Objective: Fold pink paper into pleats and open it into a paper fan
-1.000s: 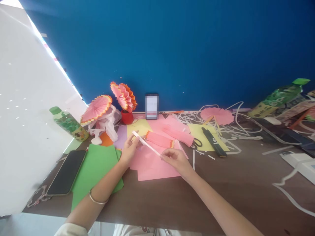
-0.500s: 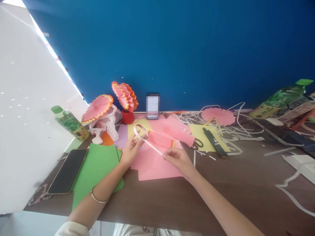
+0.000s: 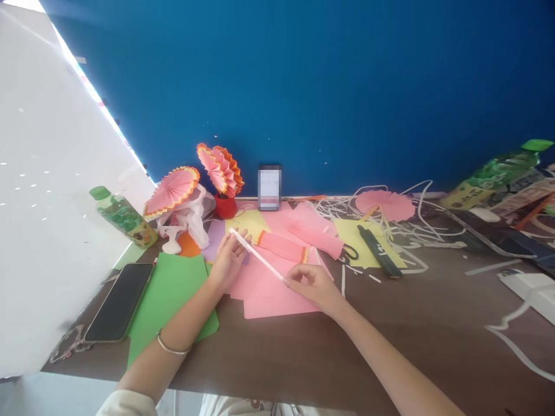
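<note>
**A white strip (image 3: 260, 259) slanted between my left hand (image 3: 226, 263) and my right hand (image 3: 313, 283)**

The thumb and fingers of my right hand were closed in a pinch on the lower end of the white strip. Its upper end lay against the fingers of my left hand, which were loosely spread; I could not make out whether they gripped it. The strip ran fairly straight, raised above the pink paper (image 3: 277, 303) in the middle of the brown table (image 3: 269, 358). A bangle (image 3: 172, 351) circled my left forearm.

Just beyond the strip lay a pleated piece (image 3: 281, 247), pink with orange and yellow at its ends. Behind it to the right was a folded pink piece (image 3: 316, 238), a black loop (image 3: 356, 252) showing at its near end. Farther right, a black tool (image 3: 379, 251) with pale lettering lay partly on a yellow sheet (image 3: 350, 234); I could not tell what kind it was.

On my left, green paper (image 3: 173, 294) lay under my forearm, with a phone (image 3: 119, 302) just beside it. At the back, a small screen (image 3: 269, 188) stood upright near the blue wall (image 3: 303, 86). Left of it, a paper flower (image 3: 221, 170) rose from a red pot (image 3: 225, 206). Near that, a paper fan (image 3: 171, 190) sat by a white plastic bag (image 3: 188, 222), and a green-capped bottle (image 3: 124, 218) was at its left.
</note>
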Available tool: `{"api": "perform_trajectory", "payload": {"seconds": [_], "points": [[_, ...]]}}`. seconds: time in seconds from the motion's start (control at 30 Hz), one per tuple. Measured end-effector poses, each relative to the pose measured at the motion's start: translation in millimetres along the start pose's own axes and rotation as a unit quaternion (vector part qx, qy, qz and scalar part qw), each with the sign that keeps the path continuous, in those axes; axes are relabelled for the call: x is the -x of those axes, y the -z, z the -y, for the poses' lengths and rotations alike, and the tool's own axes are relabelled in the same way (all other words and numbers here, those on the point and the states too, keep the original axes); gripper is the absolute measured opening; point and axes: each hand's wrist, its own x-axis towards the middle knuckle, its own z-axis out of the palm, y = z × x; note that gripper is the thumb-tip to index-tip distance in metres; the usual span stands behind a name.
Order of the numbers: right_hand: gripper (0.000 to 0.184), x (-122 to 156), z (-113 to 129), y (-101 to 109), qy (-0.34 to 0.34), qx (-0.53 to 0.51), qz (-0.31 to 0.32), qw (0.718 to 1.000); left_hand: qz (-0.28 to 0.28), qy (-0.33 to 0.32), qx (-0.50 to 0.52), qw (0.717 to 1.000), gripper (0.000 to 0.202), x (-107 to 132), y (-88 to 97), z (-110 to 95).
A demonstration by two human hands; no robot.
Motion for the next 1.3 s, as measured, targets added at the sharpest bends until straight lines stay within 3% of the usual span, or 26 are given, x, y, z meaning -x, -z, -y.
{"api": "perform_trajectory", "payload": {"seconds": [0.2,0.4,0.6,0.8,0.97,1.3], "points": [[0.018,-9.5,-12.1,7.9,-0.008,0.068,-0.088,0.994,-0.054,-0.049,0.018,0.997,0.027,-1.5,0.8,-4.5],[0.019,-19.8,-29.0,20.5,0.021,0.090,-0.159,0.983,-0.019,-0.069,-0.006,0.997,0.031,2.1,-8.8,2.9],[0.023,-20.4,-23.5,36.6,0.051,0.146,-0.102,0.983,-0.003,-0.074,-0.024,0.997,0.033,-0.7,-9.0,6.1],[0.025,-19.7,-21.7,41.3,0.039,0.162,-0.053,0.985,0.000,-0.065,-0.007,0.998,0.031,-3.9,-4.3,9.3],[0.032,-21.2,-25.4,32.4,0.041,0.164,-0.071,0.983,-0.020,-0.091,0.000,0.996,0.029,-11.0,2.0,11.2],[0.014,-25.7,-37.1,13.1,0.101,0.211,-0.132,0.963,-0.049,-0.103,-0.016,0.993,0.027,-22.7,13.4,12.6]]}}
